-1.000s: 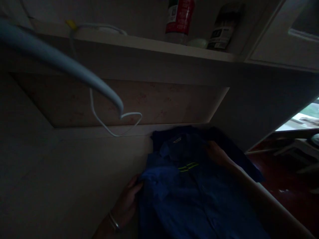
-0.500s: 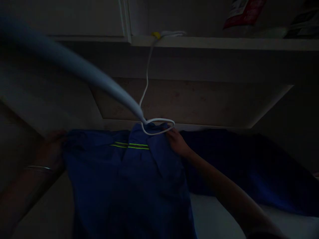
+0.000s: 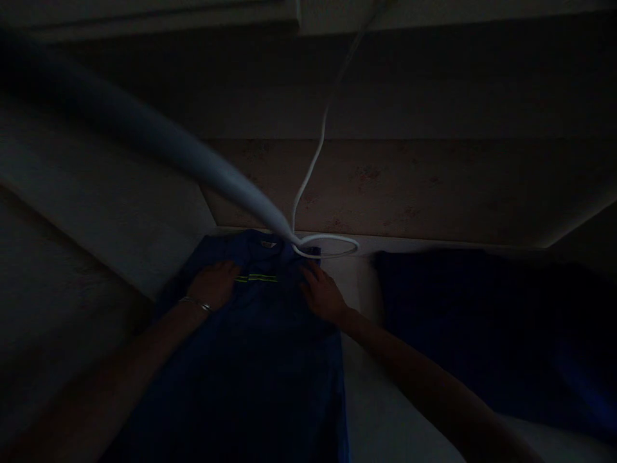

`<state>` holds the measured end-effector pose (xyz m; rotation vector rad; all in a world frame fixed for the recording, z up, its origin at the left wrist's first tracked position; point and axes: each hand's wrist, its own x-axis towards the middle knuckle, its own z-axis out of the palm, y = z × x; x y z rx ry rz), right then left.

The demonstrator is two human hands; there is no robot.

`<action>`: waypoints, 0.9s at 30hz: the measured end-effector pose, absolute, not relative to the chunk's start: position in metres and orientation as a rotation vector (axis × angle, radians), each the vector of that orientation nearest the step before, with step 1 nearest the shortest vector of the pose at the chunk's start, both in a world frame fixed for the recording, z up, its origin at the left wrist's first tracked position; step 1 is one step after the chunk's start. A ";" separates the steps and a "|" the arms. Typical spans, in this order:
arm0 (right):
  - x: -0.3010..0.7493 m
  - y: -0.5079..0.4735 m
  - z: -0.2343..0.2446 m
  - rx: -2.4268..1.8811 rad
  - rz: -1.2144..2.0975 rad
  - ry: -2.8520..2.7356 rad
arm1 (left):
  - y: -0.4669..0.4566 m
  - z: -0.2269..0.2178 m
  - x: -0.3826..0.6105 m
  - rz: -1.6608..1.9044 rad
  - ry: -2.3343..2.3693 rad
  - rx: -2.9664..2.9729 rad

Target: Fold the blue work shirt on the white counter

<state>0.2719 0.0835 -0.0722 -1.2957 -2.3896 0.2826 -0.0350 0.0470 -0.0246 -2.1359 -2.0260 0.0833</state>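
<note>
A dark blue shirt [image 3: 260, 347] with two thin yellow-green stripes lies spread before me, its collar toward the wall. My left hand [image 3: 214, 283], with a bangle at the wrist, rests flat on the shirt's left chest beside the stripes. On the other side, my right hand [image 3: 324, 294] lies with fingers apart on the shirt near its right shoulder. A loop of white cord [image 3: 311, 167] hangs just above the collar, close to the right fingertips. Dim light hides fine detail of the fingers.
More dark blue cloth [image 3: 463, 321] lies on the pale surface [image 3: 369, 399] to the right. A blurred thick pale strand [image 3: 202, 161] crosses the upper left near the camera. Behind are a patterned wall panel [image 3: 366, 186] and an overhead shelf edge [image 3: 434, 19].
My left hand has moved right from the shirt's outer left edge onto its chest. My right hand has moved slightly down from the collar. The view has tilted downward, and the shirt now lies flatter.
</note>
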 end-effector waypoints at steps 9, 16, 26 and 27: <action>0.271 -0.020 -0.098 -0.833 0.583 -2.725 | 0.073 -0.093 -0.059 0.163 -2.231 -2.152; 0.268 0.004 -0.103 -1.205 0.406 -2.579 | 0.057 -0.069 -0.109 0.216 -2.150 -1.865; 0.356 0.083 -0.105 -1.902 0.024 -2.124 | 0.068 0.004 -0.123 0.213 -1.880 -1.877; 0.364 0.085 -0.106 -1.930 0.050 -2.038 | 0.070 0.013 -0.126 0.202 -1.882 -1.853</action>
